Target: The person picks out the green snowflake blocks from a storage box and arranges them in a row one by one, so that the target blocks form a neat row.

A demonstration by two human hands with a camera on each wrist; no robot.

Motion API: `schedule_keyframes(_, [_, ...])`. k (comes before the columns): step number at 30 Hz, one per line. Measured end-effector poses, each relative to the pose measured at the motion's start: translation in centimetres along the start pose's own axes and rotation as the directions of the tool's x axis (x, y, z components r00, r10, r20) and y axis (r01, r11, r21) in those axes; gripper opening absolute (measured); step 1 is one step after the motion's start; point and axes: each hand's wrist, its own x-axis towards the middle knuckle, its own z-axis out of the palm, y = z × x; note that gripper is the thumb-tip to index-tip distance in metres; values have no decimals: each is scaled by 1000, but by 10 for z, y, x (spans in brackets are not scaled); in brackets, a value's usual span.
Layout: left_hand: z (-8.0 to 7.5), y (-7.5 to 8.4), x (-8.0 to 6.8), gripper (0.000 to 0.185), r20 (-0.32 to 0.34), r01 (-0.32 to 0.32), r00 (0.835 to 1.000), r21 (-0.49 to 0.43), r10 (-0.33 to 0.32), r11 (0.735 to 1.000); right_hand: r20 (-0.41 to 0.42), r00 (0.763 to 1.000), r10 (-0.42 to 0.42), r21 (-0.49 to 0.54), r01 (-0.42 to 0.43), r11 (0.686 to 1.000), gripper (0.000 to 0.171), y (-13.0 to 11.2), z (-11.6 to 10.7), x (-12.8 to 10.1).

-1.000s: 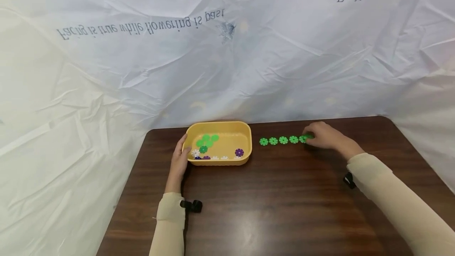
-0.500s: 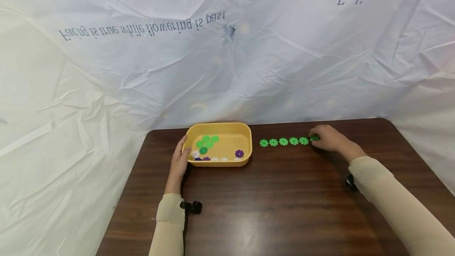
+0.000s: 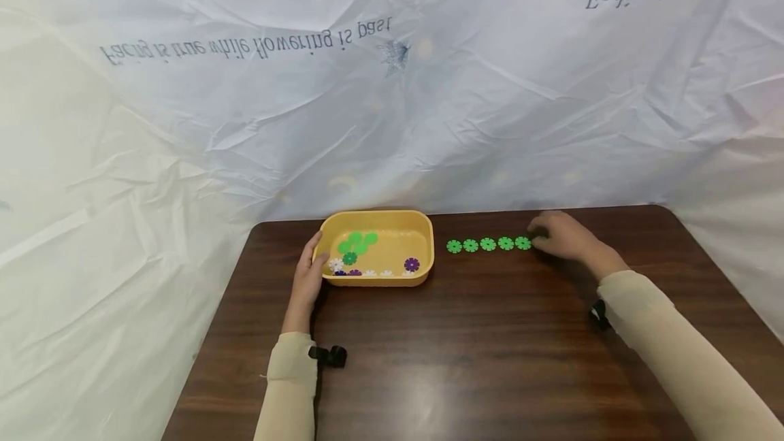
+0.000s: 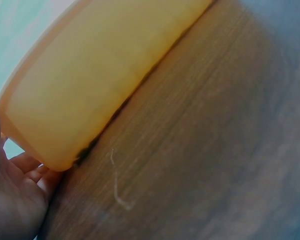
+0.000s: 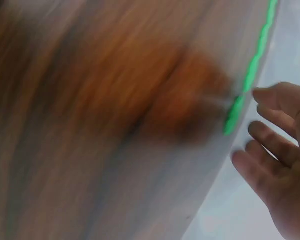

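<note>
A yellow plastic tray (image 3: 382, 281) sits at the back of the table, and my left hand (image 3: 308, 281) grips its left end, thumb at the rim. In the left wrist view, fingers (image 4: 25, 162) curl against the tray's outer end. Right of the tray runs a row of green flower-shaped discs (image 3: 487, 244). My right hand (image 3: 566, 237) is at the row's right end and hides the last disc in the head view. In the right wrist view that darker green disc (image 5: 233, 116) lies at the end of the row, beside my spread, loosely bent fingers (image 5: 272, 145).
Inside the tray lie several green discs (image 3: 355, 244), a purple disc (image 3: 412, 264) and some white and dark ones. Behind the dark wooden table (image 3: 465, 352) hangs a creased white printed cloth (image 3: 343, 128), close to the back edge.
My right hand moved right along the row, showing the fifth disc, then shifted slightly left; the end disc, seen half a second ago, is now hidden. My left hand stays on the tray.
</note>
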Motion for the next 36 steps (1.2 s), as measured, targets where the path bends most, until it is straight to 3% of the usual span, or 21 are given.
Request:
schedule_keyframes(8, [-5,-1,-2,53,-10,9,1000,0,-9,1000,-89,990,-105,44,110,993,25,-52,2,36])
schedule_keyframes(17, [-2,-4,-2,53,-6,3,1000,1,-3,1000,-103,978,-183,78,191,978,29,-117,12,71])
schedule_keyframes(22, [-1,-2,-1,53,-10,3,1000,-7,-3,1000,-126,957,-262,107,276,955,31,-155,20,94])
schedule_keyframes(27, [0,-1,0,53,-6,6,1000,-1,-6,1000,-26,942,-334,72,335,939,32,-188,43,116])
schedule_keyframes(32, [0,-1,1,53,-5,-3,1000,-1,3,1000,134,934,-330,70,323,944,36,-211,65,132])
schedule_keyframes(36, [2,-1,1,52,-1,-8,1000,-5,8,1000,196,920,-340,59,335,940,38,-219,76,144])
